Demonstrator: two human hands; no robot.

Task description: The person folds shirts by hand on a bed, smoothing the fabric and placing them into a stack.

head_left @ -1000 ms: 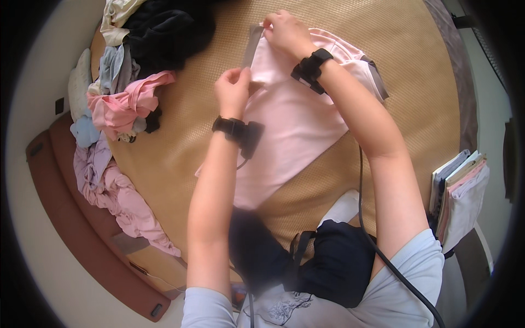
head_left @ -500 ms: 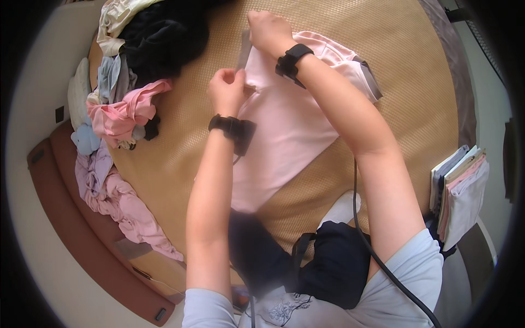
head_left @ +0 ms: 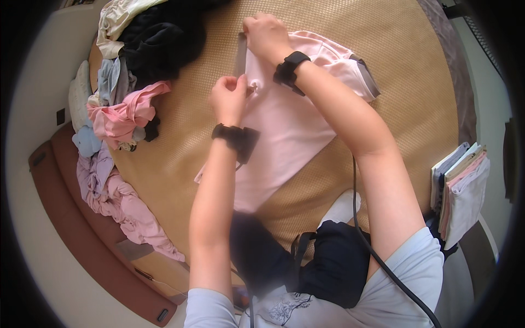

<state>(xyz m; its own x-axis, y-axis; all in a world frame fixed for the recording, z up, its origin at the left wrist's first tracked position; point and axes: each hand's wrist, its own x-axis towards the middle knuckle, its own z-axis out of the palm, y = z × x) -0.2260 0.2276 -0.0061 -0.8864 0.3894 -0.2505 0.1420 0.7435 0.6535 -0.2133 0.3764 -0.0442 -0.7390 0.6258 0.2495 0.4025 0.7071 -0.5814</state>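
A pale pink short-sleeved top (head_left: pixel 284 136) with grey sleeve cuffs lies spread on the woven mat in front of me. My left hand (head_left: pixel 228 99) pinches the pink fabric near the base of the left sleeve, where small creases gather at the fingertips. Farther out, my right hand (head_left: pixel 267 37) is closed on the top by the upper end of the left grey cuff (head_left: pixel 240 54); its fingertips are partly hidden. The other grey cuff (head_left: pixel 367 79) rests on the mat to the right. Black straps with small devices circle both wrists.
On the left lies a heap of clothes, with a black garment (head_left: pixel 161 41), a bright pink one (head_left: pixel 126 112) and a pale pink one (head_left: pixel 134 210). Folded clothes (head_left: pixel 462 186) stand stacked at the right edge of the woven mat (head_left: pixel 404 131). A black cable (head_left: pixel 358 218) runs beside my right arm.
My right hand has shifted slightly left and down with the cuff. My left hand has moved a little lower, bunching the fabric, and a lower corner of the top now shows beside my left forearm.
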